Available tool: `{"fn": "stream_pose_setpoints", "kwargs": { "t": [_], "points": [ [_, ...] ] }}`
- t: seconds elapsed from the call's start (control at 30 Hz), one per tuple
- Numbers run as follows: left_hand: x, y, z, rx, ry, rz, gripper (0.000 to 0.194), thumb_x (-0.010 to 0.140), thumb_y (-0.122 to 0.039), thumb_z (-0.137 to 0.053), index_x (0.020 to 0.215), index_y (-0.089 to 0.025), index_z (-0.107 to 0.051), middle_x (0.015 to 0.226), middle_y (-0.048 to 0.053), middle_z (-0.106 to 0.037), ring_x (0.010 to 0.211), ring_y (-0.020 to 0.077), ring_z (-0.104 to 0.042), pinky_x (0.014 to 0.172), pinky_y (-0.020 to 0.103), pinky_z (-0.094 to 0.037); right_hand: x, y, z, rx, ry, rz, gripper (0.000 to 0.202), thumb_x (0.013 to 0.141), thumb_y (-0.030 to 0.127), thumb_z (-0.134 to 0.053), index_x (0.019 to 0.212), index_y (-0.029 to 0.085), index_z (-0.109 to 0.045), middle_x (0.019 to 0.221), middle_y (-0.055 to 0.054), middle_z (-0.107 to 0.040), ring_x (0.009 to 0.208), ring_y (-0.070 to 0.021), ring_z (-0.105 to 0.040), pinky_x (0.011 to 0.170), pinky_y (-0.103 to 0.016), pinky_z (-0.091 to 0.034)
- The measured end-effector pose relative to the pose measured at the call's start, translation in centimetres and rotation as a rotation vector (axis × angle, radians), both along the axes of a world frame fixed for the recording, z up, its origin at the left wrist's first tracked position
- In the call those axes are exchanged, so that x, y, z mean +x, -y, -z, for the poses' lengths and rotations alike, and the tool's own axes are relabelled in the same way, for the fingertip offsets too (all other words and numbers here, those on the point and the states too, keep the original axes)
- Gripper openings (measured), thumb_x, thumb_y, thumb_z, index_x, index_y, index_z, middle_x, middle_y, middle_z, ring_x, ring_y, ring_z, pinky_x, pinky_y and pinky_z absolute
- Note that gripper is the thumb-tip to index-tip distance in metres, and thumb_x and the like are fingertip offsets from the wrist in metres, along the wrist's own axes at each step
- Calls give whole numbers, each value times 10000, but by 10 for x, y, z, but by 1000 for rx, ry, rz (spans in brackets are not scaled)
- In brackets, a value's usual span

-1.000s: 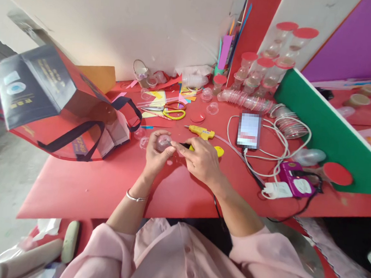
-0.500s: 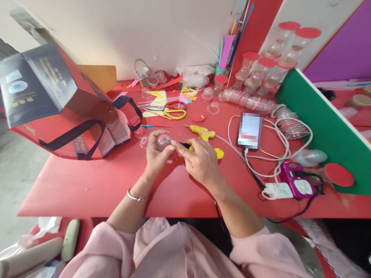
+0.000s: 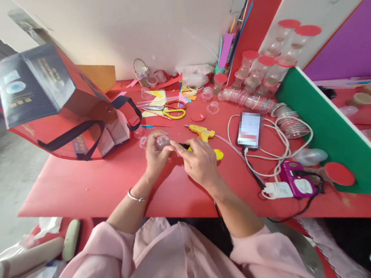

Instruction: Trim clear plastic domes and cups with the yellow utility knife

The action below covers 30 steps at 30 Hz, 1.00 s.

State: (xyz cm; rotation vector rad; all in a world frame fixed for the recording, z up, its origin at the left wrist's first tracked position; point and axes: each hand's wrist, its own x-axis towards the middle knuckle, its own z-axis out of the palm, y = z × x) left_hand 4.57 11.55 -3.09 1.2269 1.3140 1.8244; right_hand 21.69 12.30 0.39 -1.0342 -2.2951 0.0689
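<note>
My left hand (image 3: pixel 157 156) is closed around a small clear plastic cup (image 3: pixel 163 142), holding it just above the red table. In my right hand (image 3: pixel 199 159) is a slim soldering iron (image 3: pixel 182 146) with a black front and yellow grip, partly hidden by my fingers. Its front end points left at the cup, and the fingertips of both hands nearly meet there. I cannot tell whether the tip touches the plastic. More clear cups (image 3: pixel 140 132) lie just left of my left hand. A yellow glue gun (image 3: pixel 202 131) rests right behind my right hand.
Scissors (image 3: pixel 173 111) and paper scraps lie behind my hands. To the left stands a red and dark blue gift bag (image 3: pixel 74 126). On the right are a phone (image 3: pixel 249 130), white cables, a purple power socket (image 3: pixel 298 180), stacked cups (image 3: pixel 248 100) and a green divider (image 3: pixel 327 137).
Almost nothing differs. Both hands keep the same hold on the cup and soldering iron, and the whole view has shifted very slightly.
</note>
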Motion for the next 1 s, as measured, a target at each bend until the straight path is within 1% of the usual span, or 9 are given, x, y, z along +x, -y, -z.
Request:
{"fn": "stream_pose_setpoints", "kwargs": {
  "t": [0.1,0.27,0.57,0.77,0.83,0.93,0.97,1.0],
  "points": [
    [1,1,0,-7,16,10,546,673,-575,-866,1009,-235,-602,1081,55,-609,767,146,-625,592,259,-521,-1,0,1,5,-1,6,453,1015,226,-487,1415,401,-603,912,-61,-602,871,-201,-518,786,-344,-407],
    [2,2,-2,-23,18,13,537,686,-571,-860,995,-225,-591,1039,54,-616,759,142,-616,580,245,-506,-1,1,3,25,-20,9,448,1013,222,-494,1402,408,-613,958,-59,-621,884,-200,-522,786,-340,-403],
    [3,1,-3,-1,-33,-11,525,705,-599,-834,975,-215,-598,1031,58,-627,726,133,-615,572,243,-491,-2,2,2,28,-8,28,434,1018,225,-474,1392,380,-631,920,-64,-611,850,-198,-509,775,-344,-398],
    [2,2,0,5,-83,-35,508,730,-591,-819,974,-207,-594,1095,68,-627,683,102,-592,528,212,-469,-3,2,3,25,-14,40,450,1017,229,-496,1419,403,-598,933,-56,-605,863,-191,-503,777,-332,-389],
    [4,2,1,-2,-75,-18,486,748,-564,-818,975,-205,-583,1106,59,-624,615,70,-564,496,196,-453,-4,2,4,30,-20,53,448,1020,236,-498,1425,406,-590,941,-55,-610,873,-192,-507,787,-335,-389],
    [5,4,0,-12,-27,56,423,806,-513,-789,996,-207,-567,1101,39,-621,508,27,-511,448,182,-435,-6,2,7,39,-19,70,444,1023,239,-499,1423,409,-590,976,-59,-624,897,-198,-516,818,-349,-396],
    [5,4,0,-20,-19,70,404,819,-495,-782,1000,-205,-568,1084,35,-625,503,25,-513,448,178,-440,-6,2,8,32,-11,74,448,1021,236,-505,1422,418,-588,983,-58,-625,900,-198,-516,825,-350,-398],
    [5,5,0,-27,-32,56,391,823,-473,-785,1008,-198,-579,1057,36,-634,530,34,-534,468,171,-453,-6,2,9,23,-5,82,449,1016,235,-517,1417,421,-592,987,-57,-624,900,-197,-517,826,-350,-400]
  ]
}}
